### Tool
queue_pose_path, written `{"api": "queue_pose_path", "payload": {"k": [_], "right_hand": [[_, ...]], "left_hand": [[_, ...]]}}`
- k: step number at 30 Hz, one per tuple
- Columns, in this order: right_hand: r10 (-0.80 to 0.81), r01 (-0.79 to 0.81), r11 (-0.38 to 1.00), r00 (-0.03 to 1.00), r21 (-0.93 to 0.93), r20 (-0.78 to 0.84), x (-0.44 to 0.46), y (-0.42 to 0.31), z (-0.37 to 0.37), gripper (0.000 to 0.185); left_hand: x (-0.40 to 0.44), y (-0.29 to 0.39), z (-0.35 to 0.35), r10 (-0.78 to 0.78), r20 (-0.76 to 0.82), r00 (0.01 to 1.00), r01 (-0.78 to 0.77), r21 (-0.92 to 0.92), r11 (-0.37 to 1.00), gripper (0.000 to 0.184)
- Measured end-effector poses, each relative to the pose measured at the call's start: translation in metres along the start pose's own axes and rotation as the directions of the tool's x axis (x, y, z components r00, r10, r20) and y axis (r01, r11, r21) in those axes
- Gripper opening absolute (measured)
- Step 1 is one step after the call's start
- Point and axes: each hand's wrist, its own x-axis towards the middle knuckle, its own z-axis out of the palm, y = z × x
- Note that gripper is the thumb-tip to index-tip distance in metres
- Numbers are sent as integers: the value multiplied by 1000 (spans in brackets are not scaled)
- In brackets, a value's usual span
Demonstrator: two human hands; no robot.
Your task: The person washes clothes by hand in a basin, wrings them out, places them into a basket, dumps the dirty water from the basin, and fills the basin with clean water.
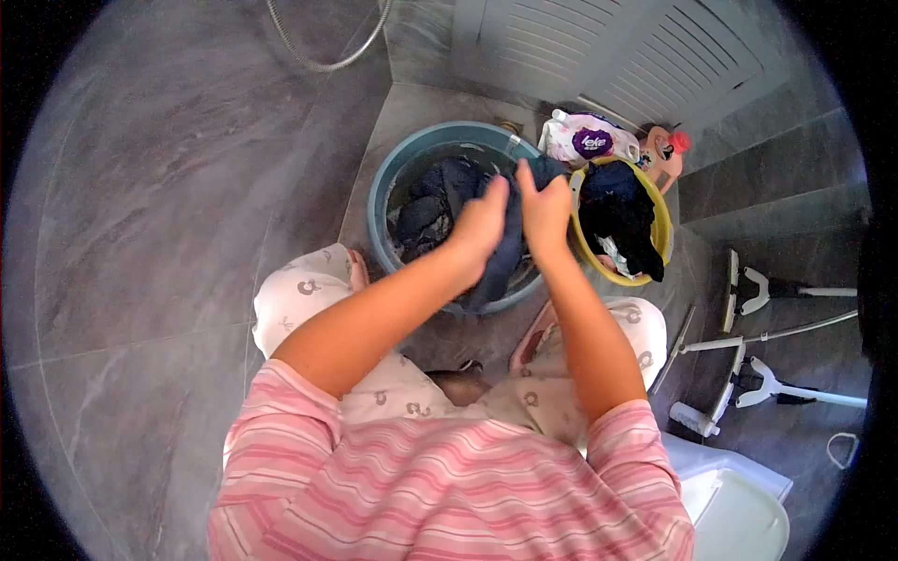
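Note:
Dark wet clothing [435, 201] lies in water in a round blue basin [385, 159] on the floor in front of me. My left hand [482, 220] is closed on a dark blue garment [503, 252], over the middle of the basin. Close beside it, my right hand [547, 206] grips the same garment near the basin's right side, thumb pointing up. The cloth hangs between my hands and drapes towards the near rim. What kind of garment it is, I cannot make out.
A yellow bucket [666, 224] of dark clothes stands right of the basin. Behind it are a white-and-purple detergent bag [589, 138] and a bottle with a red cap [666, 159]. Mops [769, 383] lean at the right. A shower hose [327, 65] hangs at the upper left.

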Motion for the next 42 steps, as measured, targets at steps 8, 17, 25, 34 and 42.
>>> {"api": "queue_pose_path", "payload": {"k": [8, 17, 25, 34, 42], "right_hand": [[-204, 185, 969, 973, 162, 106, -44, -33, 0, 25], [104, -108, 994, 987, 22, 121, 7, 43, 10, 47], [-132, 80, 990, 825, 117, 550, -27, -18, -3, 71], [115, -348, 794, 891, 499, 439, -2, -14, -6, 42], [282, -540, -147, 780, 829, 558, 8, -1, -20, 29]], "left_hand": [[21, 31, -24, 150, -171, 974, -157, -28, 987, 54], [13, -14, -1, 8, 104, 995, -9, 4, 1000, 41], [12, 62, -37, 1, 308, 951, 49, -153, 987, 43], [-5, 96, -50, 248, 146, 958, -279, 263, 924, 51], [31, 0, -50, 340, 423, 840, -536, 747, 394, 100]]}}
